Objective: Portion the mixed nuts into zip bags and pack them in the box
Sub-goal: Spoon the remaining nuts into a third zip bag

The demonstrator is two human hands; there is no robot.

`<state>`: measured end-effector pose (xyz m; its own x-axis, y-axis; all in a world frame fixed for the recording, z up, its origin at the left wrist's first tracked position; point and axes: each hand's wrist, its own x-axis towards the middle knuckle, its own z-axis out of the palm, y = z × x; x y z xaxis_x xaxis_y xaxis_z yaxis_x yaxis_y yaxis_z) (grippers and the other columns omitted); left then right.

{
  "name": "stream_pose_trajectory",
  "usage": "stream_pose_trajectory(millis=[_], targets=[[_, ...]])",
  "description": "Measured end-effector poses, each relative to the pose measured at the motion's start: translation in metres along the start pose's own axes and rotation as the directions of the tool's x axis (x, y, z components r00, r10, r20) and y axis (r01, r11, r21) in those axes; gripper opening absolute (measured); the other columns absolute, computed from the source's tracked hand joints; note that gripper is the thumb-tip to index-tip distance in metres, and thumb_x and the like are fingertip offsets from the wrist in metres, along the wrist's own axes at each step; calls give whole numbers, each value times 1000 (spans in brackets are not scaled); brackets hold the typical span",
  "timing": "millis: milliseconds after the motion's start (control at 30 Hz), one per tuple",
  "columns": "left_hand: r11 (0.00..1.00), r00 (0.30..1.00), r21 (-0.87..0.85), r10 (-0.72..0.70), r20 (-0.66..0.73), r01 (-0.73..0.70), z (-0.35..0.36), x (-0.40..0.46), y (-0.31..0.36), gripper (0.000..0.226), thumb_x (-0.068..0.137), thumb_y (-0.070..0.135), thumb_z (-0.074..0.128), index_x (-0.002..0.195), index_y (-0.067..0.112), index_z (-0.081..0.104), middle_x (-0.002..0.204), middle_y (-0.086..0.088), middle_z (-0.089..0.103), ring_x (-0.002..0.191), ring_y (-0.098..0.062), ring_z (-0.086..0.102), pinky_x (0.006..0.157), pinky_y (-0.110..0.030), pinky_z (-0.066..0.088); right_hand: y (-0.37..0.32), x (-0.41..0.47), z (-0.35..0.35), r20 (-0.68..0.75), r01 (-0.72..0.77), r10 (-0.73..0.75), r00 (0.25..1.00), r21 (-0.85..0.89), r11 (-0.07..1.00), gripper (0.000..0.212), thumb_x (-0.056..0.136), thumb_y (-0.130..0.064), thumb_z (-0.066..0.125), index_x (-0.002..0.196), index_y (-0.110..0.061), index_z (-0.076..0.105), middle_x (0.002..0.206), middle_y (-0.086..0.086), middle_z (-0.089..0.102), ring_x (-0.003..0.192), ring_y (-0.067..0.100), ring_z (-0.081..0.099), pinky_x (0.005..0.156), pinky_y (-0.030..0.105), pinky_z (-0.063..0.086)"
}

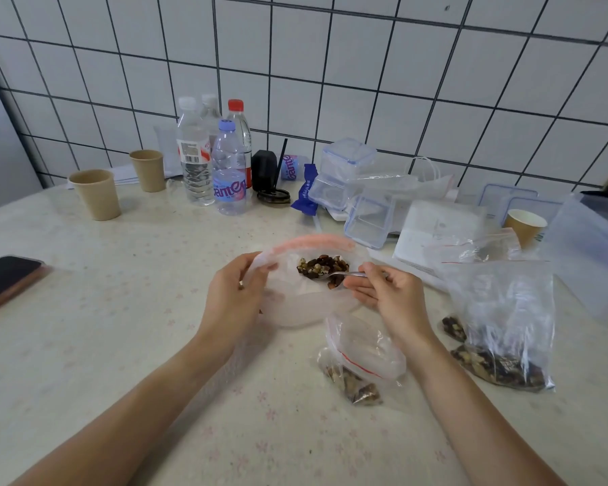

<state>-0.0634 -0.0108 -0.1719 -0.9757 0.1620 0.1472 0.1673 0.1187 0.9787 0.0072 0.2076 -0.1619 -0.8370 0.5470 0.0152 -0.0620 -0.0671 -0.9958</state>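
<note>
My left hand (234, 296) pinches the rim of a clear zip bag (297, 303) with a pink seal strip, holding its mouth wide. My right hand (386, 298) grips a metal spoon (344, 274) heaped with mixed nuts (322, 266) over that mouth. A small zip bag with nuts (357, 363) lies just below my right hand. The large clear bag of mixed nuts (502, 331) rests at the right. Clear lidded boxes (365, 219) stand behind.
Water bottles (227, 170) and brown paper cups (97, 194) stand at the back left by the tiled wall. A phone (6, 280) lies at the left edge. White packets, spare zip bags and another paper cup (525, 226) crowd the back right.
</note>
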Motion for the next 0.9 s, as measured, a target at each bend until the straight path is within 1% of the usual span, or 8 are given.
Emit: stream_pose_trajectory(millis=[200,267,333,467,567,667,767,900], targets=[[946,978,-251,-201,52,207,-2,5,-1,19,101,23,62,116,28,72,103,3,79,95,-22,76,72,-36,62,-5,-2,-1,0,-45,45,999,61,997,23,106,-19,58,106,2,69,90,17,80,88,27,79,72,25,63],[949,977,-233,-207,55,214,-3,6,1,23,97,29,68,121,29,69,104,5,78,95,-19,75,69,-32,60,-8,-4,-3,3,-62,61,998,75,995,25,106,-20,57,109,3,67,91,18,79,89,28,79,71,26,64],[967,981,-166,-191,35,194,-4,6,4,38,93,37,72,130,32,63,116,8,74,101,-15,72,78,-32,60,-10,-8,-6,1,-69,69,998,81,994,27,106,-22,57,110,3,66,91,18,79,89,28,79,71,28,64],[977,999,207,53,-11,-49,-8,3,8,61,92,46,72,146,30,47,142,13,52,128,-7,49,110,-37,45,-22,-20,-15,-2,-32,32,999,90,995,29,107,-23,55,107,3,66,91,21,79,89,32,79,68,28,63],[874,923,317,385,8,-368,-5,-9,19,46,96,39,69,138,28,53,143,15,51,129,-2,46,109,-28,39,-37,-35,-28,-15,-3,4,1000,96,995,32,108,-24,53,105,5,66,89,22,78,87,33,79,67,29,64],[759,824,343,559,91,-553,2,-20,26,32,98,38,66,128,29,61,137,16,55,130,-2,49,106,-25,40,-52,-54,-48,-46,14,-9,999,91,996,35,108,-28,52,106,5,65,92,24,77,88,36,78,70,33,65],[738,787,276,569,237,-616,10,-30,27,23,103,43,58,122,36,68,130,22,58,124,0,55,96,-19,46,-62,-76,-69,-83,14,-8,997,72,997,37,108,-29,51,106,5,65,93,27,76,90,40,78,75,38,66],[829,797,188,406,447,-527,20,-40,20,43,103,64,40,109,42,76,124,25,63,117,3,59,78,-13,47,-65,-102,-87,-115,-18,23,993,48,999,37,108,-29,51,106,5,64,91,29,75,87,42,77,73,38,66]])
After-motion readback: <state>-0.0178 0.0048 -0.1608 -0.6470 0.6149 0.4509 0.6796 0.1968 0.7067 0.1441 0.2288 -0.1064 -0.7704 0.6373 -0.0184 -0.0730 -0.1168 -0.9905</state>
